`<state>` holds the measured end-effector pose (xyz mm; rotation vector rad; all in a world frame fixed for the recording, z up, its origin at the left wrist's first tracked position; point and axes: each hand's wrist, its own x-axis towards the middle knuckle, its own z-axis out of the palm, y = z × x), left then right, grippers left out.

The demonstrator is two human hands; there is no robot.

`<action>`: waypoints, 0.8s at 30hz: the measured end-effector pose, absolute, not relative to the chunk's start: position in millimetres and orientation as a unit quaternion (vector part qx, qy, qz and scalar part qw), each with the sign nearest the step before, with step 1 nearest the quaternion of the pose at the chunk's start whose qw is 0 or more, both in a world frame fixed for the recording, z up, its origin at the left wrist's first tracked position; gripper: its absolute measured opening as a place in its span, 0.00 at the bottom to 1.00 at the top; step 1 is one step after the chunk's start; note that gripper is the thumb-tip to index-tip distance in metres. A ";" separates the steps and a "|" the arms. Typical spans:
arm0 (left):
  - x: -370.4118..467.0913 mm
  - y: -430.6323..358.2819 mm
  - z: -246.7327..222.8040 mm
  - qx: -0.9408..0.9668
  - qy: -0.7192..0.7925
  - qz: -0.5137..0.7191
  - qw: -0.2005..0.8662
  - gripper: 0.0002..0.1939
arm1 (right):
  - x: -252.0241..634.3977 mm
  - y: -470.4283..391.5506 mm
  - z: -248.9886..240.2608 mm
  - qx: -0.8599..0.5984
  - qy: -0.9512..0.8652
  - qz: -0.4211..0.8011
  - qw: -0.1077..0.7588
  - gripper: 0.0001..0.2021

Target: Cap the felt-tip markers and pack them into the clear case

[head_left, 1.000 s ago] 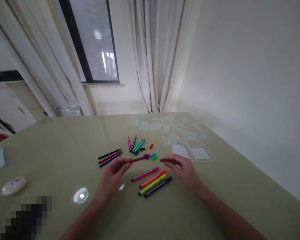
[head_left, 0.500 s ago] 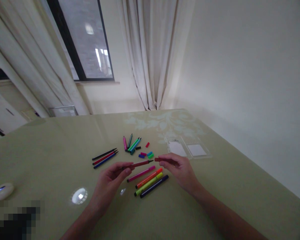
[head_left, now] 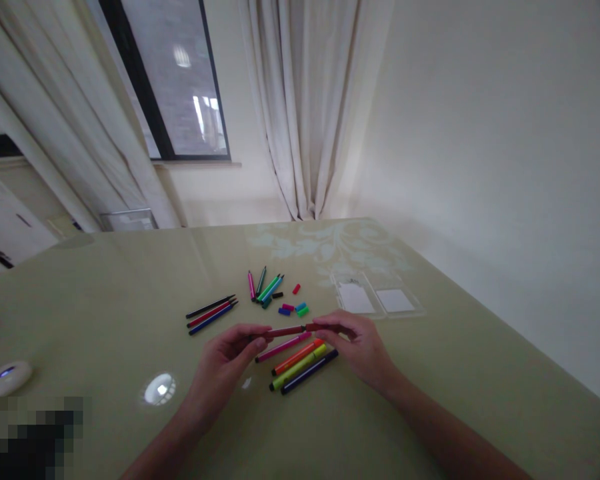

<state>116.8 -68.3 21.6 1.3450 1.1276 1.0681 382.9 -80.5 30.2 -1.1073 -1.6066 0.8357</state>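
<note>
the dark red marker [head_left: 286, 331] sits in mid-air just above the desk [head_left: 105, 300], lying almost level, with its matching cap [head_left: 325, 327] meeting its tip end at about 3 o'clock. the left hand [head_left: 225, 363] has its grip clenched on the barrel's tail, thumb and forefinger pinching it; the right hand [head_left: 363, 347] has its grip closed on the cap, fingertips curled over it so most of the cap is hidden. whether the cap is fully seated cannot be told from here.

to do the capping well, it seems best to keep barrel and cap on one straight line, push the two hands toward each other along that line, and hold the pinch close to the joint so nothing bends or slips sideways.

directly below the hands, at 6 o'clock from the marker, lies a row of four capped markers [head_left: 300, 363]: pink, orange, yellow-green and dark blue, side by side and touching or nearly so. at 10 o'clock, well apart, three thin uncapped pens [head_left: 213, 315] in black, red and blue lie together. at 12 o'clock sits a small fan of pens [head_left: 264, 287] in pink, dark green, green and teal, with loose caps [head_left: 294, 309] scattered just beside them at 1 o'clock. at 2 o'clock a clear plastic case [head_left: 375, 301] lies open and flat. far off at 9 o'clock, near the desk's edge, rests a white oval device [head_left: 5, 378] with a small blue light.
</note>
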 end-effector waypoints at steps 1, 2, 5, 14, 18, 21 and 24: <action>117.5 -68.8 21.9 0.563 0.471 0.442 0.516 0.17 | 382.8 -80.6 29.8 -0.455 -0.664 0.338 0.487 0.10; 118.0 -69.2 22.2 0.565 0.473 0.440 0.514 0.18 | 382.9 -80.5 29.5 -0.455 -0.667 0.334 0.487 0.10; 118.4 -69.9 22.8 0.567 0.476 0.438 0.510 0.18 | 384.4 -80.1 29.6 -0.449 -0.668 0.345 0.483 0.11; 121.6 -74.1 19.8 0.542 0.479 0.449 0.525 0.15 | 390.1 -81.9 31.3 -0.448 -0.680 0.324 0.482 0.10; 123.4 -76.8 20.2 0.538 0.477 0.450 0.529 0.15 | 391.7 -82.9 31.9 -0.443 -0.687 0.309 0.486 0.10; 124.6 -78.1 23.7 0.540 0.475 0.449 0.531 0.14 | 392.0 -83.2 31.0 -0.443 -0.691 0.305 0.484 0.11; 125.7 -79.0 24.6 0.537 0.473 0.456 0.529 0.13 | 392.3 -83.1 29.1 -0.440 -0.692 0.307 0.483 0.11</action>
